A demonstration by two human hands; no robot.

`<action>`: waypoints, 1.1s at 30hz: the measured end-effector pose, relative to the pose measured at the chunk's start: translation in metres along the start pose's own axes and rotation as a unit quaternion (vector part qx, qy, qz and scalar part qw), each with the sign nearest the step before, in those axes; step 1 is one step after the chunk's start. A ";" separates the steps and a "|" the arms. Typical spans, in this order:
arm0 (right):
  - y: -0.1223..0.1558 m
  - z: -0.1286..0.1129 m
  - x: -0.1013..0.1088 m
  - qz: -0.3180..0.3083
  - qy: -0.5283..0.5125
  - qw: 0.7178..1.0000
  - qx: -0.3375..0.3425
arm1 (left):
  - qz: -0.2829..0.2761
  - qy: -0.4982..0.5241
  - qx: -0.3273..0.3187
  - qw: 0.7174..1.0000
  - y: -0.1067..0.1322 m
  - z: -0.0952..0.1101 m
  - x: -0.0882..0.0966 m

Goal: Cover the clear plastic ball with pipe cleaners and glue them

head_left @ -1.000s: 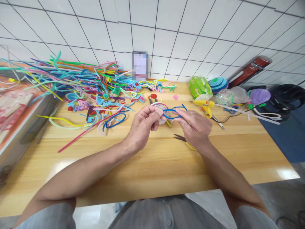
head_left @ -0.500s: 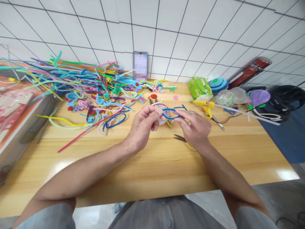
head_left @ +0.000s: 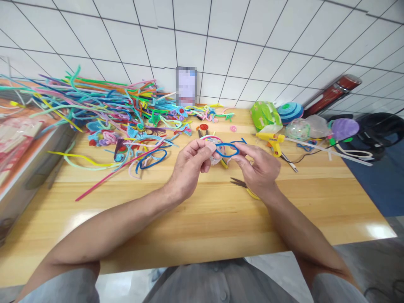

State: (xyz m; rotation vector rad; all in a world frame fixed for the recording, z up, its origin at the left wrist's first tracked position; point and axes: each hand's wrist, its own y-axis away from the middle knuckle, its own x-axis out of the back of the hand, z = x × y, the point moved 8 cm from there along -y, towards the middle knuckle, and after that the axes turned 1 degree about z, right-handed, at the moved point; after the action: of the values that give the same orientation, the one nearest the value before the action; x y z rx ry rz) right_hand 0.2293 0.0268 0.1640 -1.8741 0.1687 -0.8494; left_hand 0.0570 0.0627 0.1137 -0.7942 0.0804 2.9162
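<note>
A blue pipe cleaner (head_left: 227, 156), bent into an oval loop, is held above the table between my two hands. My left hand (head_left: 192, 162) pinches the loop's left end between thumb and forefinger, the other fingers curled. On the loop's right side, my right hand (head_left: 259, 165) grips it with thumb and fingertips. Behind the loop lies a clear round item (head_left: 215, 160), partly hidden, with a pink and white curved strip at its top. Yellow-handled scissors or pliers (head_left: 241, 183) rest below my right hand, which covers part of them.
A heap of coloured pipe cleaners (head_left: 110, 105) spreads over the back left. At the back stands a phone (head_left: 186, 87) against the tiled wall. To the right are a yellow glue gun (head_left: 274, 143), a green packet (head_left: 265, 116) and a red flask (head_left: 334, 94). A box (head_left: 28, 147) borders the left.
The right side of the blue pipe cleaner has been drawn round into a more closed oval. My right fingers have shifted slightly; my left hand stays in place.
</note>
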 end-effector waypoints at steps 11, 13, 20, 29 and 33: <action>-0.001 -0.002 0.001 0.007 -0.038 0.999 -0.008 | -0.004 -0.002 0.001 1.000 0.000 -0.001 0.000; 0.000 -0.002 0.001 0.008 -0.038 0.999 -0.010 | -0.002 -0.006 0.002 1.000 0.000 -0.001 0.000; 0.002 0.000 0.001 0.004 -0.020 1.000 -0.020 | -0.003 -0.016 0.001 1.000 0.000 0.000 0.001; 0.000 -0.001 0.001 0.008 -0.024 1.000 -0.004 | -0.001 -0.010 0.003 1.000 -0.001 -0.002 0.001; -0.001 0.002 0.000 0.008 -0.008 1.000 -0.007 | 0.004 -0.009 0.005 1.000 -0.001 -0.002 0.001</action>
State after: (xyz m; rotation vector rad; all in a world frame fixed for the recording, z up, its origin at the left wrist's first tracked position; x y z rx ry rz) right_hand 0.2306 0.0287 0.1644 -1.8886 0.1805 -0.8241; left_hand 0.0570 0.0633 0.1110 -0.7678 0.0981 2.9281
